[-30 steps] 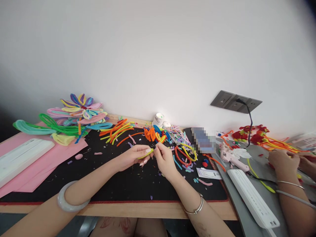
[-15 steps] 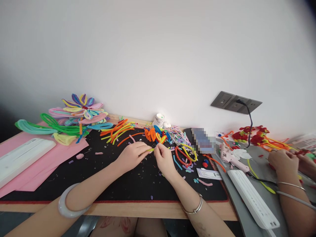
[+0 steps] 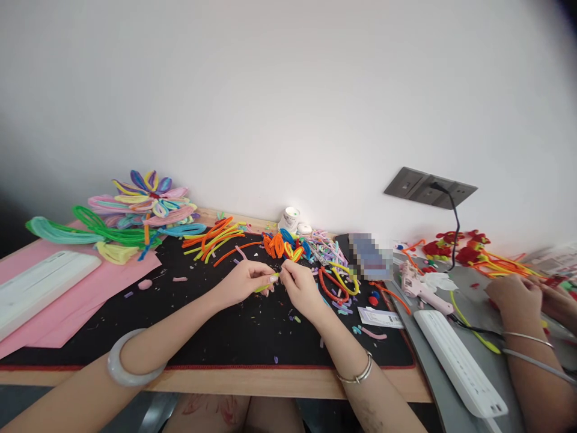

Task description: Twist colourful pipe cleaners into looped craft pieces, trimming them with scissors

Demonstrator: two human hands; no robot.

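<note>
A black mat [image 3: 216,337] covered most of the wooden table [image 3: 252,382], strewn with cut scraps, with a pink sheet [image 3: 67,304] at the near-left and a finished pipe-cleaner flower [image 3: 144,201] behind it. A heap of loose pipe cleaners [image 3: 311,255] lay just beyond the hands, and a co-worker's hand [image 3: 514,296] worked well off to the right near a pink glue gun [image 3: 424,287]. Over the mat's middle, the left hand [image 3: 243,281] was closed in a pinch on a short yellow-green pipe cleaner piece [image 3: 265,284], and the right hand [image 3: 301,287] pinched its other end, fingertips almost touching. Bending it cleanly would likely want both pinches kept close to the bend point, the twist made slowly so the wire did not kink.
</note>
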